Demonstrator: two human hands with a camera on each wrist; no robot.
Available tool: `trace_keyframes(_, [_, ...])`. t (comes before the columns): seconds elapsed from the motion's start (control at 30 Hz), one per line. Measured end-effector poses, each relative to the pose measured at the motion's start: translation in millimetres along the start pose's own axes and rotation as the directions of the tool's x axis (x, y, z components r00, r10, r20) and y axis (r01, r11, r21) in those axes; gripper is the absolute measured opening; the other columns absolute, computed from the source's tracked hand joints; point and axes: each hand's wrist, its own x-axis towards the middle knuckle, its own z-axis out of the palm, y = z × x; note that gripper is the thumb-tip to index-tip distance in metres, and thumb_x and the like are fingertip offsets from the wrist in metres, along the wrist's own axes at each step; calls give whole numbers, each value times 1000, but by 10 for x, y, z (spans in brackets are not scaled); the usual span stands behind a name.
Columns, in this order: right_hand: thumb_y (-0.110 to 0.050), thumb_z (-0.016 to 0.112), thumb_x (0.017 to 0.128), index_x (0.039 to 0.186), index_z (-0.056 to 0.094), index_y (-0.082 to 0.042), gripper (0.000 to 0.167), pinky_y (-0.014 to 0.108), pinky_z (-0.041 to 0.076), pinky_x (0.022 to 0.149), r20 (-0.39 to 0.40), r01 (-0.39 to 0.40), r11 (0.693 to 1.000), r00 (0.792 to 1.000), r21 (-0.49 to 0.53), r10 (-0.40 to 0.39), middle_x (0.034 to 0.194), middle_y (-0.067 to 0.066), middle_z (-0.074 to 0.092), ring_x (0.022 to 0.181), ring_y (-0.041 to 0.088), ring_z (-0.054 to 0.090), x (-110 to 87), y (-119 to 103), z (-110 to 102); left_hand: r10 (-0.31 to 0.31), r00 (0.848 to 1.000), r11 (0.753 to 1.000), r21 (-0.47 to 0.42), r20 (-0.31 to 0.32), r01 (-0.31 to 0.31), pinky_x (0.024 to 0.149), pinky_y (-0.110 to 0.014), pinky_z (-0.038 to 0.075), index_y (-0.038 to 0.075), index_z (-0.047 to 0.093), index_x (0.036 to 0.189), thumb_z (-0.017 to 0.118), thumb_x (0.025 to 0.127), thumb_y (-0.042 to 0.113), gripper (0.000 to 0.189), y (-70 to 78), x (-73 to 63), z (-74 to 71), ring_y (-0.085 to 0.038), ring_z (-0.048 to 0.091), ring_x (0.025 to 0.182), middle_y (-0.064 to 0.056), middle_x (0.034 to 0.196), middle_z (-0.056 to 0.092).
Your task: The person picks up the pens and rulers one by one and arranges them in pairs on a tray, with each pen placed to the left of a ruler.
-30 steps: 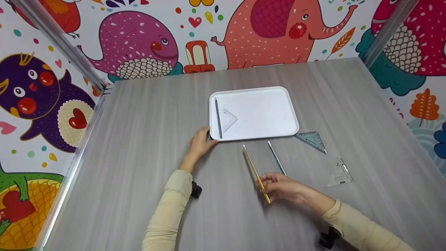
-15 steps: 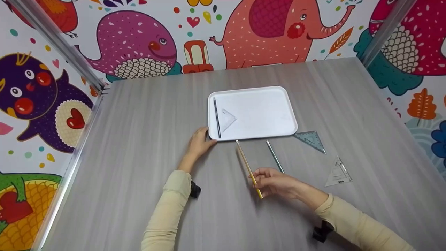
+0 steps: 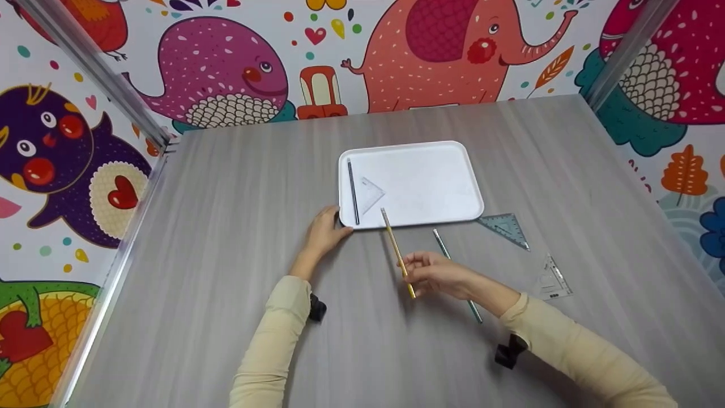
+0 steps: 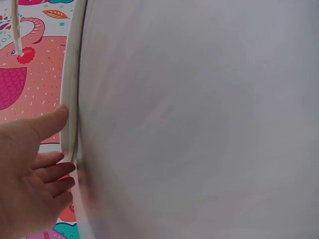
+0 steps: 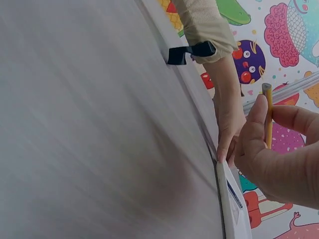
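Note:
My right hand [image 3: 433, 275] pinches a yellow pencil [image 3: 392, 241] near its lower end. The pencil's far end overlaps the near rim of a white tray [image 3: 433, 181] in the head view. Inside the tray, along its left side, lie a dark pencil [image 3: 353, 192] and a small clear set square [image 3: 371, 195]. At the tray's near left corner, my left hand [image 3: 324, 229] holds the rim between thumb and fingers. In the right wrist view the yellow pencil [image 5: 269, 117] stands between thumb and fingers of my right hand [image 5: 284, 154].
A green pencil [image 3: 442, 245] lies on the grey table [image 3: 238, 187], partly hidden under my right hand. To its right are a bluish set square [image 3: 508, 228] by the tray's corner and a clear set square [image 3: 552, 282], partly covered by the sleeve. Cartoon-printed walls [image 3: 226, 62] surround the table.
My right hand has carried the yellow pencil forward and to the left, and its far end now reaches over the tray's near rim. My left hand has stayed at the corner.

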Motion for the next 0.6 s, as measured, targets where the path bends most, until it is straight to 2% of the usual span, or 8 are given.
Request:
trace_keyframes(0.2, [1, 52, 81, 119, 38, 14, 42, 21, 50, 61, -54, -8, 1000, 999, -12, 8, 83, 1, 54, 70, 9, 54, 184, -96, -27, -11, 1000, 1000, -7, 0, 11, 99, -39, 37, -9, 52, 119, 71, 78, 15, 52, 10, 1, -7, -33, 48, 114, -22, 120, 53])
trace_keyframes(0.43, [4, 50, 83, 113, 41, 11, 33, 21, 50, 58, -86, -7, 1000, 996, 13, 8, 80, 0, 53, 68, 7, 53, 357, -119, -39, 5, 1000, 1000, 5, -8, -5, 97, -40, 38, -9, 53, 118, 71, 77, 16, 51, 13, 0, 0, -34, 50, 113, -23, 118, 54])
trace_keyframes(0.6, [3, 52, 82, 111, 44, 9, 31, 21, 50, 58, -134, -12, 999, 991, 30, 16, 75, -2, 54, 65, 7, 53, 432, -145, -58, 14, 1000, 1000, -2, -13, -14, 97, -41, 38, -10, 53, 117, 72, 77, 14, 50, 3, -6, -3, -34, 50, 112, -24, 117, 55])
